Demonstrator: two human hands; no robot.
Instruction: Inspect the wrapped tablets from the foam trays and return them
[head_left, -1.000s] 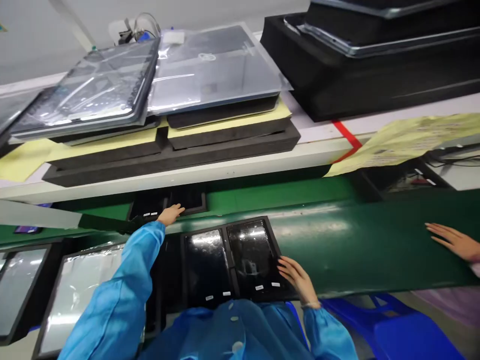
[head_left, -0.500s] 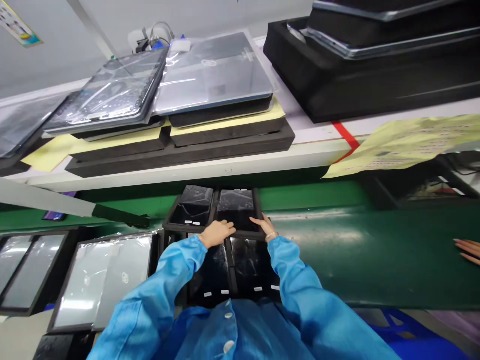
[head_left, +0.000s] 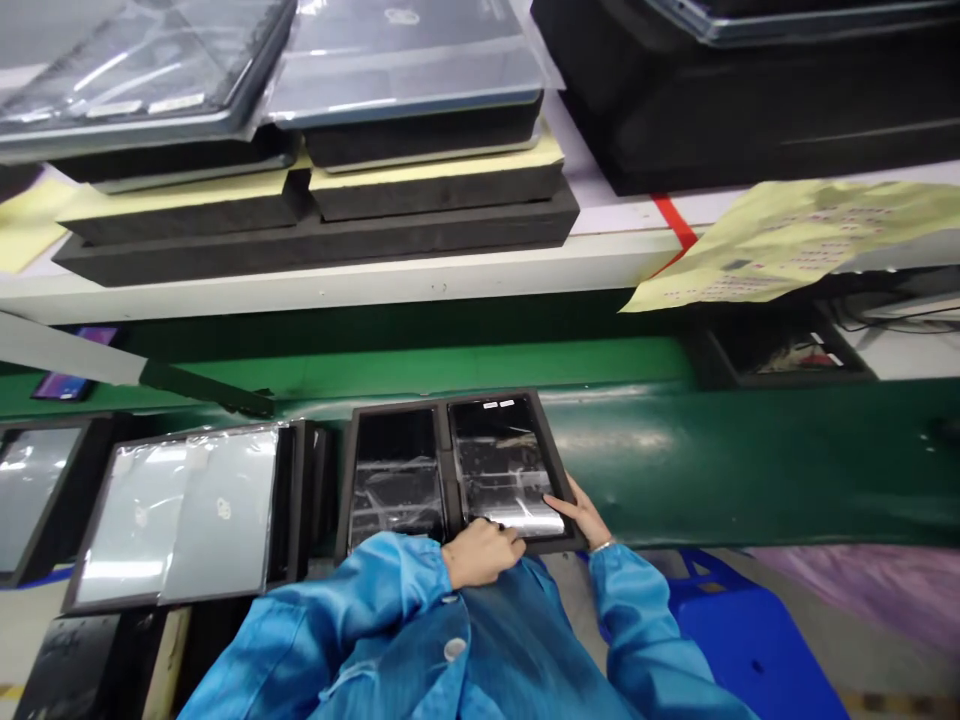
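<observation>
A black two-compartment tray (head_left: 450, 400) lies on the green conveyor belt (head_left: 712, 460) right in front of me. Each compartment holds a dark glossy panel under film (head_left: 502, 470). My left hand (head_left: 480, 552) is curled over the tray's near edge at the middle. My right hand (head_left: 583, 516) grips the near right corner, fingers along the rim. Blue sleeves cover both my arms.
Left of the tray stands another black tray with silver covers in film (head_left: 180, 510). A white shelf (head_left: 450, 280) above the belt carries foam trays with laptop covers (head_left: 420, 90), a black foam stack (head_left: 750, 120) and a yellow sheet (head_left: 787, 240). A blue bin (head_left: 742, 640) stands lower right.
Both my hands drew the far tray toward me; it now sits close, where the near tray was. The view tilted down. The other person's hand at the right is gone from view.
</observation>
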